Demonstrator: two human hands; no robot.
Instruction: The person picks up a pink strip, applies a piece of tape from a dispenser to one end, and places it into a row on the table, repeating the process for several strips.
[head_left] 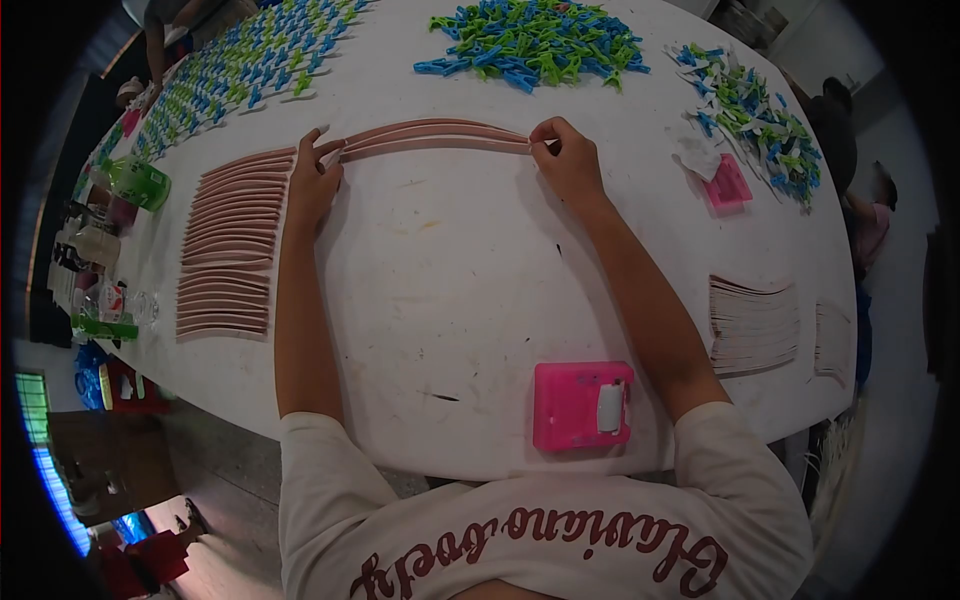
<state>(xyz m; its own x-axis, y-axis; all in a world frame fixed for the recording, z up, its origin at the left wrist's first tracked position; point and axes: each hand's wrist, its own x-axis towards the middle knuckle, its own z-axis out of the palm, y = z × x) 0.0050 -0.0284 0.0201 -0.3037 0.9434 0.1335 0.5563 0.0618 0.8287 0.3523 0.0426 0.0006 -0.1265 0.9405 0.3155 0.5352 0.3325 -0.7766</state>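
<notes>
Two long pinkish-brown strips (435, 128) arch side by side across the upper middle of the white table. Their left ends are pinched in my left hand (316, 180), and their right ends are between the thumb and fingers of my right hand (570, 160). Just left of my left hand lies a row of many similar strips (235, 235), laid close together. A pink box with a white roller (582, 407) sits near the table edge in front of me, beside my right forearm.
Blue and green clips are piled (535, 45) at the back, with rows of clips (240, 75) at back left. More clips (755, 125), a small pink box (728, 184) and stacked strips (753, 325) lie right. Bottles (135, 183) line the left edge. Other people stand around the table.
</notes>
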